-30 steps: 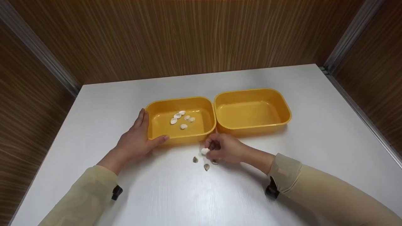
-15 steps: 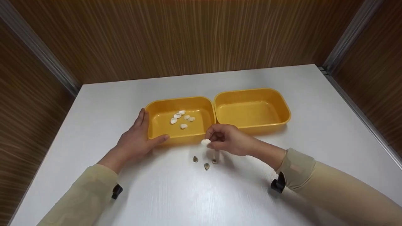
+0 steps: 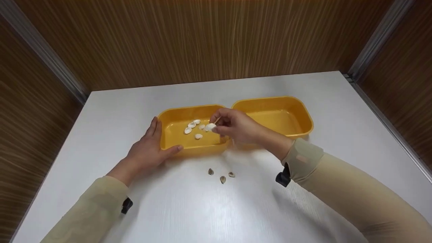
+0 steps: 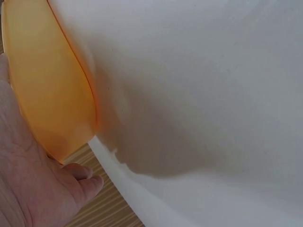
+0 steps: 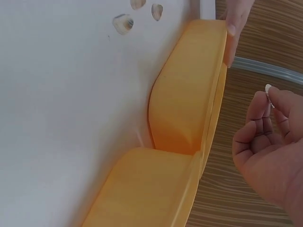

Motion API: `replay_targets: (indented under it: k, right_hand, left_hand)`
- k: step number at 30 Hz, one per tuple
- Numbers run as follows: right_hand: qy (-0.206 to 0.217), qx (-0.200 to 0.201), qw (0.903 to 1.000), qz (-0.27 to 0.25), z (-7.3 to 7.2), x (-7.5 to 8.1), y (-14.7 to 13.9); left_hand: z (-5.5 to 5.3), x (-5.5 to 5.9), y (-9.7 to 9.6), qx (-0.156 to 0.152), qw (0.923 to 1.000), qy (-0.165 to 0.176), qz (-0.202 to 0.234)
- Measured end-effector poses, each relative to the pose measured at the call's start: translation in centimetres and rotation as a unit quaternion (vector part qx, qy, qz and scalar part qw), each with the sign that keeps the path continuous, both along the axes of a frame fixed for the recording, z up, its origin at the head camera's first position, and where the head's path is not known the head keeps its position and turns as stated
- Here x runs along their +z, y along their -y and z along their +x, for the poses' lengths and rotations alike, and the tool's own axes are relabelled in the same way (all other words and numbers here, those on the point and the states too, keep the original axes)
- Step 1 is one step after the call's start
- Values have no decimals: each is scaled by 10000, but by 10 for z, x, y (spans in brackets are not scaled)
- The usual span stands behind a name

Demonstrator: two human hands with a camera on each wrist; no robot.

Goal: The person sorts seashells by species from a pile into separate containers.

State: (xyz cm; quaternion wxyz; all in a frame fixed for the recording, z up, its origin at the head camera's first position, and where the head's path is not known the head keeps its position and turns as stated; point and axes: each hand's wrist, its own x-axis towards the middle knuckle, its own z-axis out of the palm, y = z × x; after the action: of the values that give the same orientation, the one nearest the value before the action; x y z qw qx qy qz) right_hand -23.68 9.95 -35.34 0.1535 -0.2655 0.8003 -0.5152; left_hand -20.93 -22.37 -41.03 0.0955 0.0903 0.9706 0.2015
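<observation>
My right hand (image 3: pixel 238 126) pinches a white seashell (image 3: pixel 210 127) between thumb and fingertips, over the right part of the left yellow plastic bin (image 3: pixel 175 139). In the right wrist view the edge of the pinched shell (image 5: pixel 269 88) peeks out from the fingertips. Several white shells (image 3: pixel 192 125) lie on that bin's floor; one is partly hidden behind the held shell. At the bin's front left corner rests my left hand (image 3: pixel 145 151), its fingers straight along the left wall and its thumb lying at the front rim.
A second yellow bin (image 3: pixel 278 118) stands against the right side of the first, with no shells visible in it. On the white table (image 3: pixel 189 209) in front lie 3 small brownish shells (image 3: pixel 222 180). Wood-grain panels (image 3: pixel 209 40) enclose the table's back and sides.
My right hand has lifted the white shell off the table and carried it up and left over the left bin. My left hand has stayed at the bin's corner.
</observation>
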Motion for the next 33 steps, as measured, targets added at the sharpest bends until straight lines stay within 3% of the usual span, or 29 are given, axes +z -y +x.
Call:
replay_targets:
  k: [4,16,25,33]
  right_hand:
    - [-161,-110,9995,229,-11,-5,8]
    - [-115,-474,9960,750,-35,-26,23]
    - [-125,-437,9929,1095,-38,-25,25]
    - [-280,-525,9955,739,-33,-14,15]
  left_hand:
    - [0,0,-2,12,10000,35,1]
    - [1,2,-6,-40,9999,95,-2]
    - [2,3,-7,45,9999,77,103]
    - [1,2,-6,23,9999,50,100]
